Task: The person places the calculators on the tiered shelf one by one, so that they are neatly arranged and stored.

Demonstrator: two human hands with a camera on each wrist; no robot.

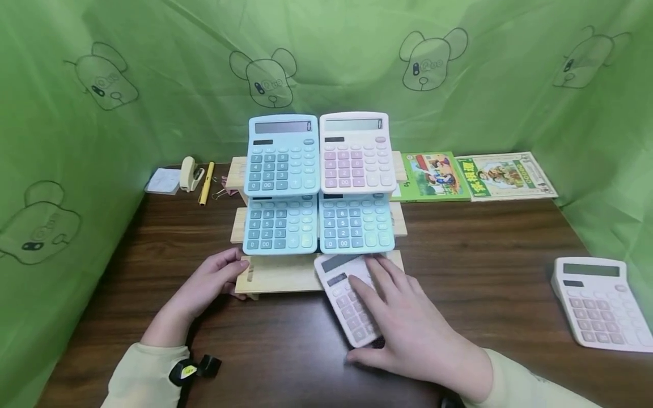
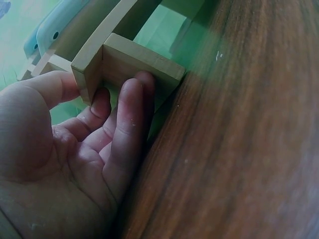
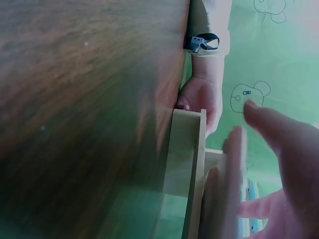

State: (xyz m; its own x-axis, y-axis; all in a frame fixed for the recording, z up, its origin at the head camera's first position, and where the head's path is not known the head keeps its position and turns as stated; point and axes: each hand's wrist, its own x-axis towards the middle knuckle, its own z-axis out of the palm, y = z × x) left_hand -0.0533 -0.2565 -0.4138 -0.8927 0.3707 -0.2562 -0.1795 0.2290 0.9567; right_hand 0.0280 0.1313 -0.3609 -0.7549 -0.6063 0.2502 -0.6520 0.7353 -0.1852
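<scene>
A stepped wooden rack stands on the brown table. My left hand pinches the left end of its lowest step, thumb on top and fingers curled beneath, as the left wrist view also shows. A white calculator with pink keys lies slanted at the right of that step, its lower end jutting past the front edge. Over its right side is my right hand; extended fingers touch its face, while the thumb stands off its near corner. In the right wrist view this calculator is blurred, and the hand hides part of it.
Higher steps hold blue calculators and a white-and-pink calculator. Another white-and-pink calculator lies at far right. Behind are books, a stapler, a yellow pen and paper. Green cloth encloses the table.
</scene>
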